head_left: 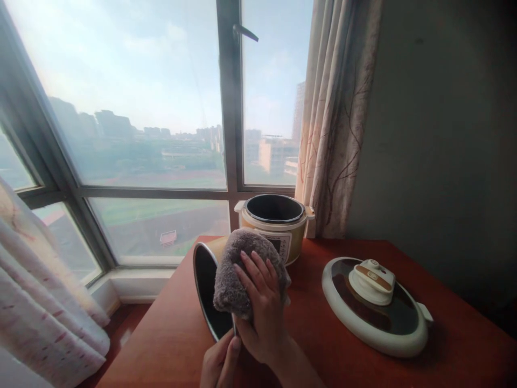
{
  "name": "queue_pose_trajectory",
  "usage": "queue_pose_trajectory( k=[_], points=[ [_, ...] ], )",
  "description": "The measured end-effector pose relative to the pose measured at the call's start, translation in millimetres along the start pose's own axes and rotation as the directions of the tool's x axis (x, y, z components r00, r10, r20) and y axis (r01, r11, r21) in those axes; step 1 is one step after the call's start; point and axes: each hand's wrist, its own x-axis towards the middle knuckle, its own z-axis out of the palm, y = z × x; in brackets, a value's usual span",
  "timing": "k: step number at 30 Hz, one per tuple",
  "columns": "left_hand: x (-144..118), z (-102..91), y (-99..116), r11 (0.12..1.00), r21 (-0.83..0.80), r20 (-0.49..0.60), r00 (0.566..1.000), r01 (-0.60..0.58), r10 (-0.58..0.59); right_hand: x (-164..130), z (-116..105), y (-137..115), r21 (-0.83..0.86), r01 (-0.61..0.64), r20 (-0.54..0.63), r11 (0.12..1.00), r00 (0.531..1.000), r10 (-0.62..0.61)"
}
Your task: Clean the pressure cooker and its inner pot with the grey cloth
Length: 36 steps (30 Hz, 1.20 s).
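Grey fuzzy cloth (238, 269) sits pressed under the right hand (262, 307), fingers spread, against the tilted dark metal inner pot (207, 291). Left hand (220, 364) pinches the pot's rim. Beige cooker base (276, 223) stands right behind; round white lid (375, 304) lies off right on the red-brown table (161, 339).
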Motion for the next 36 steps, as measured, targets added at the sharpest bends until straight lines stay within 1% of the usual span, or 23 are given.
queue_pose_trajectory(
  k=[2,4,6,7,9,10,12,14,17,19,22,25,27,28,30,31,33,34,36],
  points=[
    [4,-1.1,9,0.996,-0.075,-0.063,0.997,0.039,-0.044,-22,11,-3,-0.007,0.005,0.001,1.0,1.0,-0.005],
    [8,-2.4,19,0.986,-0.151,-0.141,0.986,0.07,-0.092,-43,24,-5,-0.031,0.008,-0.022,0.999,1.0,-0.008],
    [11,-2.7,29,0.969,-0.22,-0.174,0.973,0.111,-0.151,-60,35,-5,-0.066,-0.001,-0.061,0.998,0.998,-0.003],
    [11,-2.1,34,0.958,-0.251,-0.17,0.968,0.139,-0.185,-67,39,-4,-0.083,-0.005,-0.079,0.997,0.997,-0.002],
    [10,0.1,39,0.936,-0.298,-0.154,0.958,0.189,-0.242,-73,40,-2,-0.109,-0.01,-0.107,0.994,0.994,-0.001],
    [9,1.5,40,0.928,-0.31,-0.151,0.953,0.206,-0.262,-73,38,-2,-0.117,-0.006,-0.112,0.993,0.994,-0.008],
    [7,4.7,37,0.923,-0.32,-0.189,0.94,0.213,-0.283,-66,26,-3,-0.126,0.003,-0.114,0.992,0.993,-0.017],
    [6,7.7,32,0.919,-0.328,-0.239,0.921,0.22,-0.306,-51,9,-6,-0.124,0.008,-0.09,0.992,0.996,-0.02],
    [5,12.1,26,0.907,-0.357,-0.284,0.899,0.224,-0.333,-19,-16,-13,-0.105,0.0,-0.047,0.994,0.999,-0.005],
    [5,14.7,27,0.906,-0.37,-0.285,0.903,0.204,-0.32,7,-27,-16,-0.083,-0.035,0.005,0.996,0.999,0.036],
    [4,18.3,34,0.926,-0.339,-0.23,0.939,0.168,-0.255,47,-34,-16,-0.068,-0.114,0.096,0.991,0.988,0.12],
    [1,23.5,43,0.959,-0.257,-0.198,0.965,0.119,-0.173,85,-29,-10,-0.111,-0.183,0.182,0.977,0.963,0.201],
    [0,27.1,43,0.975,-0.21,-0.22,0.969,0.066,-0.113,109,-23,-3,-0.173,-0.215,0.258,0.961,0.932,0.255],
    [0,27.9,40,0.983,-0.182,-0.231,0.97,0.031,-0.073,119,-19,1,-0.204,-0.228,0.304,0.952,0.91,0.283],
    [3,25.6,30,0.995,-0.088,-0.19,0.981,-0.045,0.028,139,-10,8,-0.25,-0.253,0.392,0.934,0.856,0.337],
    [5,22.0,23,0.996,-0.028,-0.143,0.987,-0.079,0.075,147,-6,11,-0.266,-0.266,0.428,0.926,0.828,0.361],
    [10,10.9,8,0.989,0.084,-0.04,0.991,-0.125,0.129,160,3,15,-0.286,-0.287,0.474,0.914,0.787,0.395],
    [12,4.3,1,0.982,0.128,-0.014,0.99,-0.14,0.143,164,8,15,-0.292,-0.293,0.483,0.91,0.776,0.405],
    [16,-7.2,-12,0.969,0.194,-0.03,0.987,-0.151,0.16,168,15,14,-0.295,-0.295,0.485,0.909,0.773,0.408]
  ],
)
